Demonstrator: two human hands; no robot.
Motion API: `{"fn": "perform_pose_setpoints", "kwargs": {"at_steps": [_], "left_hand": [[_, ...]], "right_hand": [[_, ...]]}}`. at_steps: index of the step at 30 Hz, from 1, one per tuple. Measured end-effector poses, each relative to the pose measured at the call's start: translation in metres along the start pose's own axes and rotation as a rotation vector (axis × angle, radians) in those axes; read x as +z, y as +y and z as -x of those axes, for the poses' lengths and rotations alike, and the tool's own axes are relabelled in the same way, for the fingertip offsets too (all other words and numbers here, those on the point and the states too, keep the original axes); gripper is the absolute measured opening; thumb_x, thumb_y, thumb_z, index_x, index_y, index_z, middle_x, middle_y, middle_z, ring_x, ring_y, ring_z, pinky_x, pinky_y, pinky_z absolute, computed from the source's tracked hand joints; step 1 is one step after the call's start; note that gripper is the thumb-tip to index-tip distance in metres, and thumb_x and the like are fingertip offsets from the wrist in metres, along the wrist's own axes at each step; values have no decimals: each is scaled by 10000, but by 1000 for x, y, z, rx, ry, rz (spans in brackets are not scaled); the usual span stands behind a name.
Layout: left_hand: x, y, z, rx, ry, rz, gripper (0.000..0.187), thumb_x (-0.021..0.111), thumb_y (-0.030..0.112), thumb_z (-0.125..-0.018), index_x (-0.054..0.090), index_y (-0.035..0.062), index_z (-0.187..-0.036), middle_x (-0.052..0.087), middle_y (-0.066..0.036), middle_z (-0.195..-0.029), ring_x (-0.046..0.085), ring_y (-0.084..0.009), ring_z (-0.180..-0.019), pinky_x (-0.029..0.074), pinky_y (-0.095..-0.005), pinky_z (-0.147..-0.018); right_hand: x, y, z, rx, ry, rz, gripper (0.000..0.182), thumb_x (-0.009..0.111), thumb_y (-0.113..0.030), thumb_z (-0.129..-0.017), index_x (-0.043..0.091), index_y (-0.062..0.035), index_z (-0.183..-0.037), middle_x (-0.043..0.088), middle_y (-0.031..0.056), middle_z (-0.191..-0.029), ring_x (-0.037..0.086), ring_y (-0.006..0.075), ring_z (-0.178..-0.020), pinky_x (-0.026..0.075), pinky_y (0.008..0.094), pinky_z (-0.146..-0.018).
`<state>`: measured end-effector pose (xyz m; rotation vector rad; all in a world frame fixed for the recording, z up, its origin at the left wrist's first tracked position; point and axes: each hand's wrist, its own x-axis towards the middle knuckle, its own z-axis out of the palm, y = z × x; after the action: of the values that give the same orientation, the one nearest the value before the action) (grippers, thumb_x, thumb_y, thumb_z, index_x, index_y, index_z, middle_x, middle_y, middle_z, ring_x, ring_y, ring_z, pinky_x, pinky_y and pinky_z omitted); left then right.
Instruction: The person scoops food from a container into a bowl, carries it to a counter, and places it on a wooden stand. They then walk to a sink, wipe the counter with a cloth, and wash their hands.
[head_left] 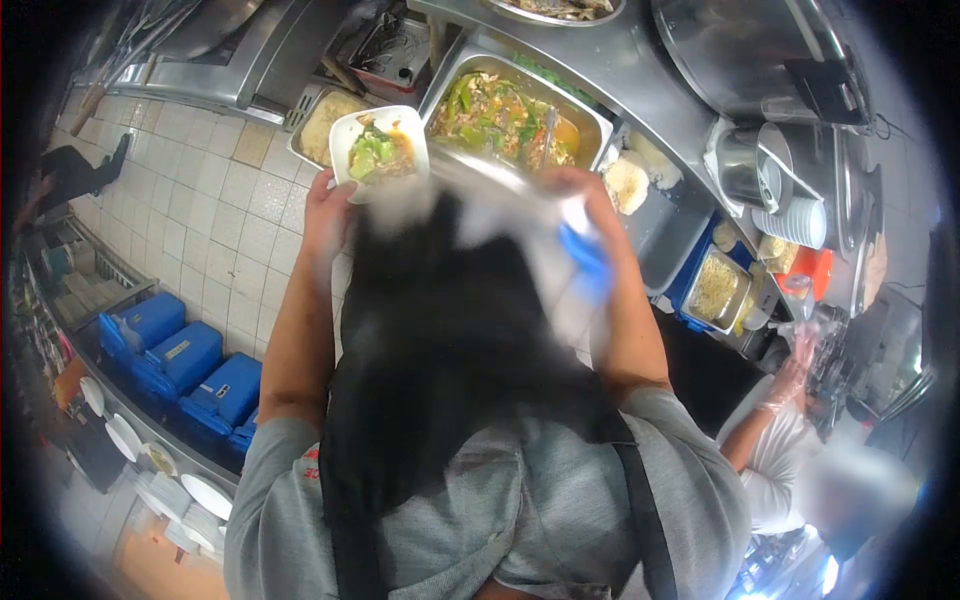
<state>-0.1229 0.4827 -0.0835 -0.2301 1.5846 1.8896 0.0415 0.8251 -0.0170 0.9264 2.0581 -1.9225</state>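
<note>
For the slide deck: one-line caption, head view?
Left hand holds a white plate of food beside a steel tray of stir-fry.

Bright, even indoor light; source not visible. Strong fisheye: straight steel worktop (640, 90) bends into arc, black vignette rings whole frame, corners lost. Soft glare on steel beside curry tray (510, 115) and on pot lid (740, 50) right of tray. Heavy smear below tray: white-and-blue blur (570, 250) (cloth or bag, cannot tell) and dark mass under it. Plate (380, 145) left of tray fairly sharp. Blue crates (185, 360) far left of tray slightly soft, colours saturated. Shadows faint.
</note>
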Motion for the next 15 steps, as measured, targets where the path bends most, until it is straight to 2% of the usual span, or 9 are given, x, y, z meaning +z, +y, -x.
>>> {"fn": "perform_pose_setpoints", "kwargs": {"at_steps": [2,4,5,7,8,13,15], "left_hand": [[13,3,0,44,-64,85,351,516,51,-825,401,18,-1155,590,-153,-1000,638,-233,-812,564,-339,-655],[12,-6,-10,27,-64,1,348,513,49,-825,407,19,-1156,591,-149,-1000,638,-230,-815,564,-337,-653],[11,-10,-14,7,-64,-86,346,510,48,-826,412,20,-1156,592,-144,-1000,637,-227,-817,563,-334,-650],[20,-11,-14,5,-91,-45,340,508,46,-826,420,22,-1154,593,-140,-1000,637,-226,-820,562,-331,-647],[24,-12,-15,4,-115,-7,335,507,44,-827,427,25,-1151,594,-136,-999,636,-225,-823,561,-328,-644],[18,-19,-16,-17,-116,-10,330,507,41,-829,436,32,-1151,593,-129,-1002,633,-224,-821,559,-330,-644],[14,-15,-11,-4,-98,-8,331,508,40,-829,437,36,-1153,592,-128,-1004,632,-224,-821,559,-334,-644]], "right_hand": [[9,-21,7,-30,1,33,211,529,-81,-827,634,-20,-1000,620,54,-770,558,132,-686,442,265,-632],[31,-41,18,-511,161,467,195,547,-102,-834,633,-45,-999,636,107,-823,598,224,-749,461,338,-696],[42,-57,27,-513,161,470,195,547,-102,-834,633,-45,-999,636,107,-823,598,224,-749,461,338,-696],[58,-82,41,-453,213,633,167,536,-88,-839,633,-55,-971,624,154,-913,598,311,-842,460,383,-763],[59,-82,43,-612,279,647,147,524,-63,-836,630,-49,-937,610,174,-951,577,350,-877,460,390,-771],[32,-46,32,-492,341,562,172,509,-81,-835,625,-66,-962,612,192,-940,585,363,-866,464,424,-748],[27,-36,33,-273,346,839,203,481,-121,-847,625,-80,-984,614,193,-938,595,357,-864,466,438,-749]]}}
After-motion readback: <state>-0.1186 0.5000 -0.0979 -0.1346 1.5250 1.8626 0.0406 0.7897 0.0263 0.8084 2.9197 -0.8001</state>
